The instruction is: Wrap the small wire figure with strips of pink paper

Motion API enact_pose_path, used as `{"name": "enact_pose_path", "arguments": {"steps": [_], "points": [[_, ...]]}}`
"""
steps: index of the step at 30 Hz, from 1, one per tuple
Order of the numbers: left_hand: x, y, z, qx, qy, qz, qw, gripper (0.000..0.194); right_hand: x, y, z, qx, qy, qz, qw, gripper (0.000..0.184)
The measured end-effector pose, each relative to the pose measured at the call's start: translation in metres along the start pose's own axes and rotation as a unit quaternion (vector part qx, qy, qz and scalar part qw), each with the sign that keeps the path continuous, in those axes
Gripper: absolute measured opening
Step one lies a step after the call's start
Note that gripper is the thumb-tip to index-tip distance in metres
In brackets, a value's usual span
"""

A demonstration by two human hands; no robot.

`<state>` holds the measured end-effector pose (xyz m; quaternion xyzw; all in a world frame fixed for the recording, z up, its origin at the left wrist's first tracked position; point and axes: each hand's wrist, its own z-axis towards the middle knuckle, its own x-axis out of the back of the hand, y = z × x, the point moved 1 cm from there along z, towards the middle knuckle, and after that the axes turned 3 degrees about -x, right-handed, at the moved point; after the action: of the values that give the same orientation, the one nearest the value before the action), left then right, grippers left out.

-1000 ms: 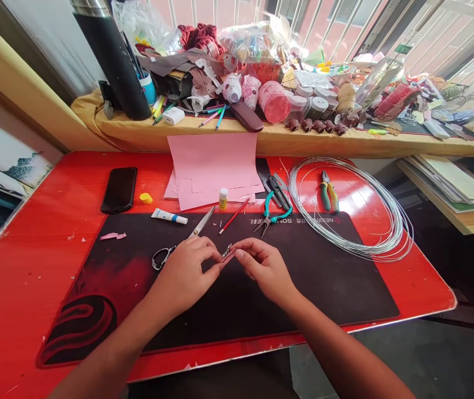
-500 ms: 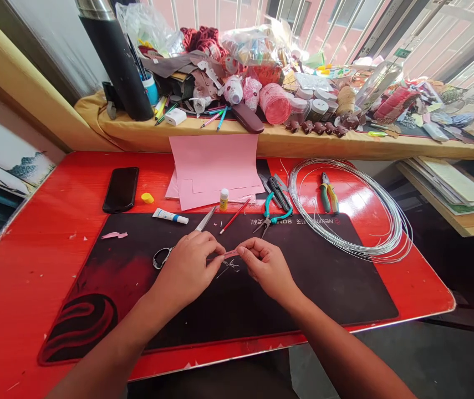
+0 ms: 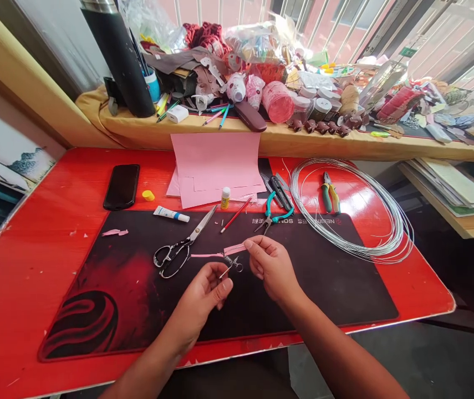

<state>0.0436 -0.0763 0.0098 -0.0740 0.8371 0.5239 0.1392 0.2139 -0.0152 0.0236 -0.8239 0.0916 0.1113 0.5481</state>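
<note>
My right hand [image 3: 270, 265] pinches the right end of a narrow pink paper strip [image 3: 233, 250]. The strip runs left over the mat, its far part [image 3: 207, 255] thinner. Just below it, a small bent wire piece [image 3: 229, 267] with a coil and loops has its lower end at the fingertips of my left hand [image 3: 207, 291], which are closed on it. Whether the wire touches the strip I cannot tell. Open-handled scissors [image 3: 172, 257] lie left of the strip, beyond my left hand. Teal-handled pliers [image 3: 269, 217] rest beyond my right hand.
On the black mat [image 3: 324, 288] are a glue tube [image 3: 171, 214] and a red pencil [image 3: 235, 215]. Behind stand a small bottle [image 3: 225, 198] and pink sheets [image 3: 215, 166]. A wire coil [image 3: 390, 221], green-yellow pliers [image 3: 330, 195], a cutter [image 3: 280, 194] and a phone [image 3: 121, 187] lie around.
My left hand has let go of the pink paper strip, moved down toward me and taken hold of the small wire piece. The scissors are now uncovered. My right hand still holds the strip.
</note>
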Motion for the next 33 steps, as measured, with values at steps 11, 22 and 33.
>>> {"name": "enact_pose_path", "arguments": {"steps": [11,22,33], "points": [[0.009,0.019,0.015,-0.094,0.029,-0.017,0.995,0.032,-0.007,0.004,-0.008,-0.004,-0.022,-0.027,0.999,0.034],[0.004,0.01,0.02,-0.11,0.098,-0.031,0.989,0.024,-0.006,0.009,-0.009,0.01,-0.053,-0.05,0.997,0.031],[0.006,0.012,0.021,-0.098,0.119,-0.042,0.987,0.024,0.007,0.017,-0.011,0.005,-0.052,-0.049,0.997,0.03]]}}
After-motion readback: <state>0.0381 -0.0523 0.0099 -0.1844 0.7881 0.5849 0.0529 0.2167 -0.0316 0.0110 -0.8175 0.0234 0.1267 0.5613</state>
